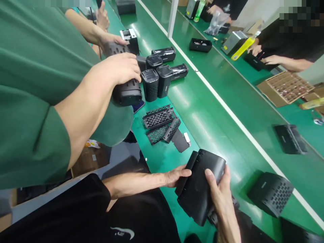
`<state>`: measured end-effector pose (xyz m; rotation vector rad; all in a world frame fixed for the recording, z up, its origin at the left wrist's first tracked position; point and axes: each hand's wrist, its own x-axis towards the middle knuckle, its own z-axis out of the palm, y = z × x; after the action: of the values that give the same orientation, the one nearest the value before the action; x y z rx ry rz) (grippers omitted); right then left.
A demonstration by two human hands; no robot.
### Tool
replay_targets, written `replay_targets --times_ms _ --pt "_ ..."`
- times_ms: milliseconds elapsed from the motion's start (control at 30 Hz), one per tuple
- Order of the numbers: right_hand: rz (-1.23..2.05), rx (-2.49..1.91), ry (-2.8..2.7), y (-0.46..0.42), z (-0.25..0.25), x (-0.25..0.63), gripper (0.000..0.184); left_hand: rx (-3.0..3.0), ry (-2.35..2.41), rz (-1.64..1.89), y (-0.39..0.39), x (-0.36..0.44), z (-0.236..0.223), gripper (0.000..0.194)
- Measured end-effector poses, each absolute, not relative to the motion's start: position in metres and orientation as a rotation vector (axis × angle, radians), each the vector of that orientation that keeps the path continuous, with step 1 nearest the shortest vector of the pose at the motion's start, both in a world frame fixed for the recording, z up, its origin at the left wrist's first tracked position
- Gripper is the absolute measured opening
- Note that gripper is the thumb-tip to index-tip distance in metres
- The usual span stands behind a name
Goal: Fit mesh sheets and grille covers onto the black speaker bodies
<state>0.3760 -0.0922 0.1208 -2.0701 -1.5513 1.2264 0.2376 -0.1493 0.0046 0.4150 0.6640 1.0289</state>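
Between my two hands is a black plastic housing, held tilted above the green table's near edge. My left hand grips its left side, thumb on a narrower black strip or panel there; whether that piece is separate I cannot tell. My right hand clasps the housing's right side, thumb on the broad smooth face and fingers behind the edge. Just beyond lie several perforated black covers, a flat dark sheet and a small white piece.
At my left a co-worker in green holds a slotted black housing. Several black units stand past it. A perforated black housing sits to my right. Across the white line, another person works near a partitioned cardboard box and yellow bottle.
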Motion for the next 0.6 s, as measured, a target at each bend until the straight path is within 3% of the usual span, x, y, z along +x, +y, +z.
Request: replay_targets --times_ms 67,267,433,600 --pt "1.225 -2.083 -1.574 -0.091 0.119 0.376 0.124 0.299 0.563 1.062 -0.148 0.244 -0.003 0.043" --pt "1.220 -2.101 -1.592 -0.088 0.102 0.384 0.123 0.051 0.449 1.003 -0.144 0.257 -0.020 0.084" --pt "1.282 -2.159 -1.549 -0.074 0.085 0.389 0.132 0.030 0.482 0.979 -0.142 0.263 -0.021 0.089" --pt "1.360 -2.000 -1.527 -0.094 0.080 0.408 0.115 0.051 0.585 1.035 -0.138 0.259 -0.009 0.098"
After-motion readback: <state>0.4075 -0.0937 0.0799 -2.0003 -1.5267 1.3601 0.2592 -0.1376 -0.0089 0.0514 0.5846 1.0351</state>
